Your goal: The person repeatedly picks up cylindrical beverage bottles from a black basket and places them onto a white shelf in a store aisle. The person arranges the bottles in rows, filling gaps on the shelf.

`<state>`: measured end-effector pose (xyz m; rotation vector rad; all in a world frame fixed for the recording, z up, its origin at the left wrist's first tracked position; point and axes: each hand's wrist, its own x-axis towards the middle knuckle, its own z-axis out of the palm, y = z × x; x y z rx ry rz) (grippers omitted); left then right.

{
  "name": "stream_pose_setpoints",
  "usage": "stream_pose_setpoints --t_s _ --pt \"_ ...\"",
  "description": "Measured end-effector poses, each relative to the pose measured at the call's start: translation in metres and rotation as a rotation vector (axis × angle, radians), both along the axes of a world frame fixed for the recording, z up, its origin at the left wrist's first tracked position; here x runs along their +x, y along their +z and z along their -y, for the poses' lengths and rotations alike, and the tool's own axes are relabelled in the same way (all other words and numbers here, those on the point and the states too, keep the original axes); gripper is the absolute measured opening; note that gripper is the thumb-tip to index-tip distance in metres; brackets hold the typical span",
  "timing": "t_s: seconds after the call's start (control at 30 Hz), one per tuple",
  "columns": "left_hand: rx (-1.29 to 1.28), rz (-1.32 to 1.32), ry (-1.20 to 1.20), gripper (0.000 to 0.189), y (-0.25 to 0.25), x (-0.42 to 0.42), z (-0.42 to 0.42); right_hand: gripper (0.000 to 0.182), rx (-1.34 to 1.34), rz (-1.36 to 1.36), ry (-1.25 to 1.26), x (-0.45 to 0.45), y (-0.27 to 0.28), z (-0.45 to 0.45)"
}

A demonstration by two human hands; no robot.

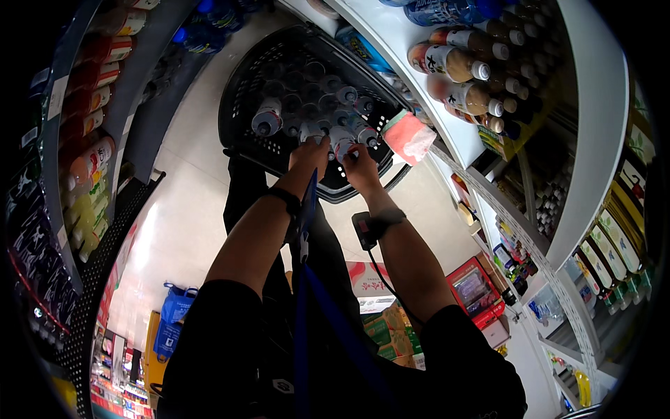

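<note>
A black plastic shopping basket (246,137) stands before me, with many bottles and clear round-topped items inside. Over its near part, my left hand (310,155) is on a bottle with a whitish label (311,132), its fingers closed around the near end. Just to the right, my right hand (360,163) touches another white-labelled bottle (343,139) with bent fingers; whether it grips the bottle is unclear. A dark-capped bottle (267,118) lies at the basket's left, apart from both hands. A folded pink and white cloth (409,137) hangs by the basket's right edge.
Shelves of drink bottles (94,105) line the left, and a white shelf (445,118) with brown drink bottles (450,63) runs along the right. Cartons (387,335) stand behind my legs. A blue bag (172,319) is at lower left, a red box (473,290) at lower right.
</note>
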<state>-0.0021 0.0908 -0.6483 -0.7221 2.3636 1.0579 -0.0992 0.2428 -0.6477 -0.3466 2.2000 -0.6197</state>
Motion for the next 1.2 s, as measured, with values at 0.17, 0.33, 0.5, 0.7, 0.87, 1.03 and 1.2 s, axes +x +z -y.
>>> stream_pose_setpoints --t_s 0.17,0.33,0.5,0.7,0.87,1.03,1.2 --pt "0.035 0.090 0.021 0.027 0.020 -0.015 0.012 0.025 0.053 -0.144 0.289 0.000 0.011 -0.007" --pt "-0.027 -0.011 -0.063 0.023 0.001 0.005 0.028 0.024 0.122 -0.091 0.292 -0.004 0.010 -0.027" --pt "-0.039 0.009 -0.148 0.025 -0.001 0.010 0.034 0.023 0.037 -0.106 0.080 0.000 0.010 -0.027" --pt "-0.020 0.075 -0.246 0.041 0.007 0.013 0.040 0.026 0.041 0.113 -0.255 0.006 0.008 -0.020" --pt "-0.026 0.089 -0.291 0.043 0.011 0.015 0.041 0.029 -0.041 -0.214 0.043 0.010 0.011 -0.013" --pt "-0.078 0.135 -0.283 0.045 0.015 0.014 0.040 0.033 0.037 -0.051 -0.019 0.004 0.020 -0.004" --pt "-0.140 0.172 -0.253 0.049 0.018 0.011 0.034 0.042 0.163 0.021 -0.039 -0.001 0.028 0.003"
